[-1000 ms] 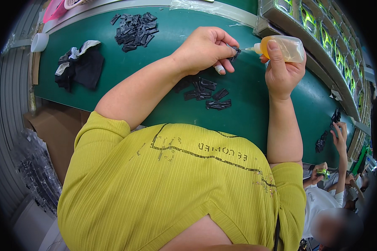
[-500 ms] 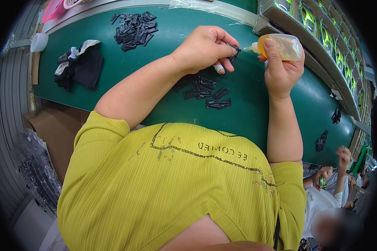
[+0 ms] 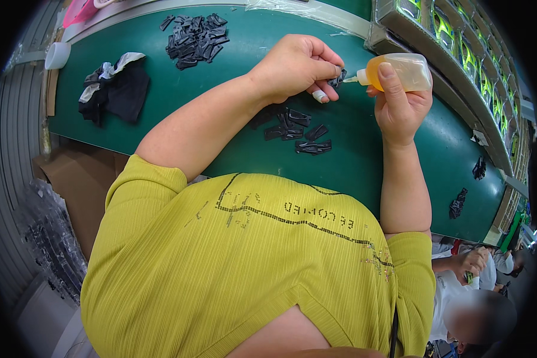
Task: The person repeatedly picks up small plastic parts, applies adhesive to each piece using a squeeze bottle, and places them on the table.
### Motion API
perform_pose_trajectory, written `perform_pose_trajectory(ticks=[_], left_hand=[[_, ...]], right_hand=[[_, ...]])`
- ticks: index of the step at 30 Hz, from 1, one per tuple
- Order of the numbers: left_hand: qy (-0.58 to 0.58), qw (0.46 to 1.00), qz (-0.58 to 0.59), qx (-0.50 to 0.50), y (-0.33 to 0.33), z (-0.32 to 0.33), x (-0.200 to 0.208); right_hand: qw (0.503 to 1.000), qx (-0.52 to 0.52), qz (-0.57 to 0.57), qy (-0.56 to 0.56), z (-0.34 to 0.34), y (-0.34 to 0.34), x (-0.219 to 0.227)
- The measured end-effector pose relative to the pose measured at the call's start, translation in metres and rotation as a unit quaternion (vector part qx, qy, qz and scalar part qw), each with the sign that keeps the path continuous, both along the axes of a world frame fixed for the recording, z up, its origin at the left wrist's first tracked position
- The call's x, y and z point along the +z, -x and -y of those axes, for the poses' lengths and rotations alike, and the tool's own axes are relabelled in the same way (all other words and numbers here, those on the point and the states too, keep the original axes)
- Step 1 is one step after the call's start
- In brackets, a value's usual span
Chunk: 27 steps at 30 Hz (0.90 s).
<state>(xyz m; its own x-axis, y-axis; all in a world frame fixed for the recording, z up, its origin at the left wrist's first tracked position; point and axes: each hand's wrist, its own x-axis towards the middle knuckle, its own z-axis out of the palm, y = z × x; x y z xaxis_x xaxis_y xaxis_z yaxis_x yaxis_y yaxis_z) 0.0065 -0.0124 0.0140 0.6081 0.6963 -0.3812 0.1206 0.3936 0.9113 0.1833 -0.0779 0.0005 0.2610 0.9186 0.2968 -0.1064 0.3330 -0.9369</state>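
My left hand point(image 3: 298, 68) pinches a small black plastic part point(image 3: 338, 78) between thumb and fingers; one finger wears a white wrap. In my right hand point(image 3: 403, 110) is a clear squeeze bottle point(image 3: 407, 71) with amber liquid toward its nozzle end. The bottle lies nearly level, its thin tip pointing left, right at the black part; whether they touch I cannot tell. Below my left hand lies a loose group of black plastic parts point(image 3: 293, 123) on the green table point(image 3: 352, 161). Farther off to the left is a larger pile of similar parts point(image 3: 194, 39).
A black and white cloth point(image 3: 122, 92) and a white cup point(image 3: 57, 55) are at the left. Along the right stands a long cardboard tray point(image 3: 459, 68) of green-lit pieces. Small black bundles point(image 3: 457, 204) lie near the right edge, beyond which another person's hand point(image 3: 474, 261) shows.
The bottle and the black part have shifted slightly downward, the tip staying close to the part. Both hands keep their grip. At lower right, the other person's raised hand has come down.
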Motion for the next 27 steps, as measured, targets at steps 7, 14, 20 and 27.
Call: perform_pose_trajectory(ticks=[7, 14, 20, 27], left_hand=[[-0.002, 1.0, -0.005, 0.001, 0.0, 0.0, 0.0], [-0.001, 1.0, -0.007, 0.0, -0.001, 0.002, -0.001], [-0.002, 1.0, -0.005, -0.002, -0.001, -0.001, -0.001], [0.007, 1.0, 0.011, 0.013, 0.002, -0.001, -0.003]], right_hand=[[1.0, 0.003, 0.01, 0.01, 0.0, 0.0, -0.001], [1.0, 0.004, 0.024, 0.007, 0.001, 0.001, -0.001], [0.999, 0.011, 0.03, 0.01, -0.001, 0.001, -0.002], [0.996, -0.011, -0.093, 0.002, -0.011, -0.008, 0.003]])
